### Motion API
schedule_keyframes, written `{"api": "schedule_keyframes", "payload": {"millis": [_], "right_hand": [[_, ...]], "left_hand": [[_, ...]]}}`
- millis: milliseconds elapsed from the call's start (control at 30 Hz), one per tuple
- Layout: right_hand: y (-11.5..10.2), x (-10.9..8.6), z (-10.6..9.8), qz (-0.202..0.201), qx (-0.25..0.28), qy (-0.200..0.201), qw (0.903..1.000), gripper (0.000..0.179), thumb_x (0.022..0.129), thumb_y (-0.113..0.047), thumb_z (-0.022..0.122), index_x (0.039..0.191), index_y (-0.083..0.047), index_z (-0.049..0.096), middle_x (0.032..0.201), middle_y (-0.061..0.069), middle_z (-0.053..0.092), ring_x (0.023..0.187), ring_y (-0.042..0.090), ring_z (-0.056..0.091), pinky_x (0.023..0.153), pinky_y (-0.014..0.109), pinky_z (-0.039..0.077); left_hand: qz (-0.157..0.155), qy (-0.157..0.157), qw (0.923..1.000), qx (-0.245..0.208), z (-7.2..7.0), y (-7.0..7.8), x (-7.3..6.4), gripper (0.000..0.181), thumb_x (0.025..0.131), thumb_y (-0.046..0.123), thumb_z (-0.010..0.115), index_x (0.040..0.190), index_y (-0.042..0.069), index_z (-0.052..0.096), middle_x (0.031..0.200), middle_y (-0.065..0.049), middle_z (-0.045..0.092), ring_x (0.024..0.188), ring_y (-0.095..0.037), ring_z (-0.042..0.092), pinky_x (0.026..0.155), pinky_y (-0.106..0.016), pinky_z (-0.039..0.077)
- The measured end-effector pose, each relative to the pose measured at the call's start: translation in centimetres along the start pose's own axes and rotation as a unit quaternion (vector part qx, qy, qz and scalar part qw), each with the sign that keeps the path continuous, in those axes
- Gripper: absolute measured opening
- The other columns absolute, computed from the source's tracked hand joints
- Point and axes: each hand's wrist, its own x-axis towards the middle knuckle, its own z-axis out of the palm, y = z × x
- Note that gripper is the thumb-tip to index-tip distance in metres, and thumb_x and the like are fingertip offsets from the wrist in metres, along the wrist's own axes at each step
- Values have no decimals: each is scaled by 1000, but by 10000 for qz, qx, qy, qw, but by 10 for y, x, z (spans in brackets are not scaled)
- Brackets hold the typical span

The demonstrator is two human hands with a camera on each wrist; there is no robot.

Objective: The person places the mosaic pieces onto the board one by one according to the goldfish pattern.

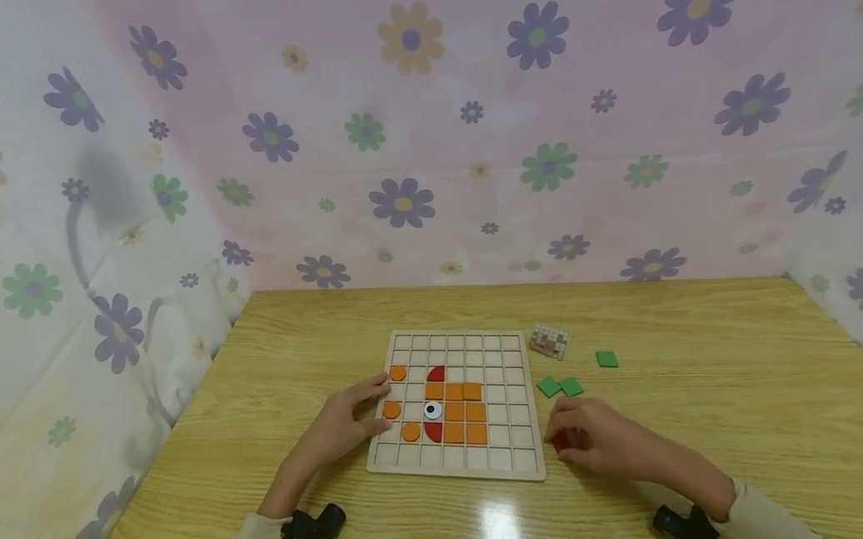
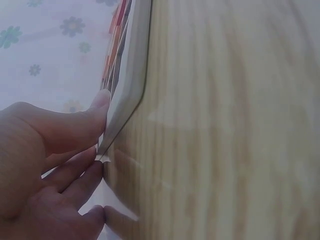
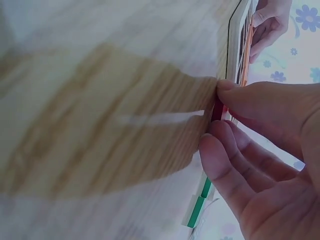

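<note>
A pale wooden grid board (image 1: 515, 443) lies on the table. Set in its cells are several orange squares (image 1: 454, 412), two red quarter-round pieces (image 1: 433, 431), a round eye piece (image 1: 432, 410) and three orange discs (image 1: 410, 431) to the left. My left hand (image 1: 340, 422) rests at the board's left edge, fingers spread and thumb touching the rim (image 2: 131, 75). Just right of the board, my right hand (image 1: 601, 439) pinches a red piece (image 3: 218, 109) between thumb and fingers, low at the tabletop. The fingers hide most of that piece's shape.
Three green squares lie right of the board: two touching (image 1: 548, 386) and one farther off (image 1: 606, 359). A small pattern card (image 1: 549, 341) sits by the board's upper right corner. Flowered cloth (image 1: 468, 142) hangs behind and at both sides of the wooden table (image 1: 315, 328).
</note>
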Motion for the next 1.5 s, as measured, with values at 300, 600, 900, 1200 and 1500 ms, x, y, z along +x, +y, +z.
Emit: {"api": "schedule_keyframes", "payload": {"millis": [300, 600, 900, 1200, 1500], "right_hand": [[0, -1, -2, 278, -7, -37, 9996, 17, 82, -12, 74, 98, -18, 70, 91, -9, 58, 72, 4, 48, 57, 20, 44], [2, -1, 2, 237, -103, 229, 9994, 16, 81, -18, 75, 96, -19, 69, 87, -11, 57, 68, 2, 46, 56, 19, 42], [0, -1, 5, 239, -230, 526, 9981, 21, 76, -7, 78, 91, -17, 67, 88, -9, 58, 74, 3, 52, 60, 22, 48], [-3, 0, 4, 510, 52, 483, 9975, 23, 77, 2, 75, 93, -14, 68, 94, -2, 59, 68, 1, 50, 55, 21, 48], [-3, 2, 3, 475, 96, 460, 9978, 20, 78, 1, 74, 94, -11, 71, 92, -1, 59, 67, 0, 51, 54, 20, 48]], "left_hand": [[27, -8, 10000, 18, 0, -1, 1, 54, 84, 12, 72, 134, 4, 54, 147, -6, 39, 138, -31, 28, 107, -51, 28], [31, -6, 10000, 58, 0, -2, 1, 54, 84, 13, 72, 134, 4, 54, 148, -6, 39, 138, -31, 28, 107, -51, 29], [42, -16, 10000, 73, -1, 0, 0, 53, 84, 12, 72, 134, 3, 54, 148, -7, 39, 138, -32, 28, 107, -52, 29], [33, -33, 10000, 44, -1, 1, 1, 53, 84, 12, 72, 134, 3, 54, 147, -8, 39, 138, -31, 28, 107, -51, 29], [41, -57, 10000, -21, -1, 2, 0, 53, 84, 11, 72, 133, 2, 54, 147, -9, 39, 138, -32, 28, 107, -51, 29]]}}
